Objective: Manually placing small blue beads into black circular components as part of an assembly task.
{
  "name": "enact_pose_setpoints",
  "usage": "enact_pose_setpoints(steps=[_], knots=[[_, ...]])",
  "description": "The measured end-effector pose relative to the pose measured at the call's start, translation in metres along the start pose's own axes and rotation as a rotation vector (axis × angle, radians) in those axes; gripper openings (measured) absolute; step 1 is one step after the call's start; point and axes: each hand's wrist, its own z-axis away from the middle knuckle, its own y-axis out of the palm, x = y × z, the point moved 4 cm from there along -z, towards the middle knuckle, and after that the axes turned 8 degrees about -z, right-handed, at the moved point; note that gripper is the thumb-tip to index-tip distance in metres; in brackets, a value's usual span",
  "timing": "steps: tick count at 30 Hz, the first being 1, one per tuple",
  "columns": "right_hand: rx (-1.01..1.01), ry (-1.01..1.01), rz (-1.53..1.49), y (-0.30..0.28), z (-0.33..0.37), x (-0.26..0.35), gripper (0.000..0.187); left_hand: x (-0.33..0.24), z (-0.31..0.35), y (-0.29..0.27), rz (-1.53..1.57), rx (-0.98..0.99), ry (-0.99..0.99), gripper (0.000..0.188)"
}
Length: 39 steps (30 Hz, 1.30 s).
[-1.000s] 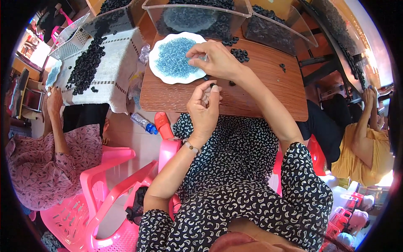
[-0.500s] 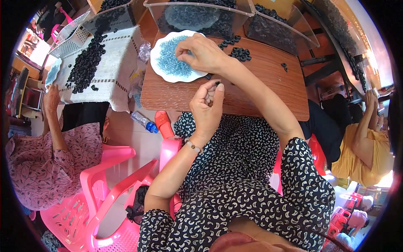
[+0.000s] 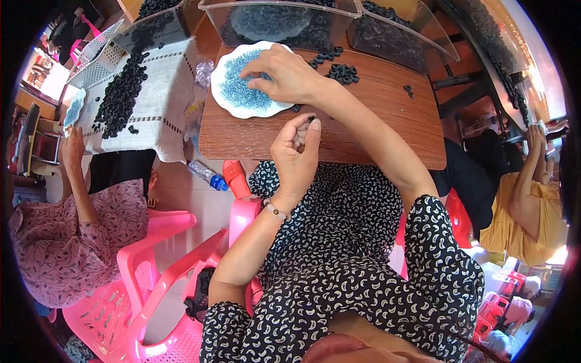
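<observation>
My left hand (image 3: 295, 151) is raised just off the front edge of the brown wooden table, closed in a pinch. Between its thumb and index finger sits a small black ring-like piece (image 3: 311, 118). Over the white scalloped plate (image 3: 266, 112) is my right hand (image 3: 281, 74), its thumb and index finger apart above the tiny pale-blue beads (image 3: 236, 85). No object shows in the right hand, though its inner fingers are partly hidden. Behind the right wrist lies a cluster of black pieces (image 3: 343, 74), with a few more on the table farther right.
Clear plastic bins (image 3: 275, 27) of black pieces line the table's far side. To the left, a co-worker's hand (image 3: 74, 145) touches a plate beside a black heap (image 3: 124, 91) on a cloth-covered table. A person in yellow sits right. A bottle (image 3: 207, 175) and pink chairs (image 3: 163, 296) stand nearby.
The fingers of my right hand have spread from a pinch and shifted slightly left over the beads. My left hand keeps its pinch on the black piece. The whole view has shifted slightly.
</observation>
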Motion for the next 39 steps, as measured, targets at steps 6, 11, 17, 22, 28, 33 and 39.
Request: enact_pose_setpoints(steps=[6,11,17,22,28,33,39], knots=[[0.016,0.029,-0.023,0.002,-0.001,-0.011,0.015,0.001,-0.001,0.001,-0.008,0.006,0.009,0.021],[0.01,0.039,-0.097,0.003,0.001,-0.023,0.017,0.001,0.0,0.001,0.014,0.02,0.024,0.021],[0.034,-0.017,-0.011,-0.002,-0.001,0.002,0.021,0.001,0.0,0.001,-0.006,0.02,0.019,0.021],[0.107,0.023,0.056,0.005,-0.003,-0.001,0.023,0.004,-0.001,0.0,-0.03,0.031,0.023,0.022],[-0.002,0.01,-0.159,-0.004,-0.005,-0.011,0.024,0.0,-0.001,0.002,0.017,0.028,-0.003,0.023],[-0.094,0.143,-0.336,-0.017,-0.001,-0.03,0.028,0.002,-0.001,0.002,-0.002,0.026,0.014,0.022],[-0.05,0.297,-0.359,-0.018,0.002,-0.04,0.035,0.001,0.0,0.002,-0.002,0.027,0.015,0.021]])
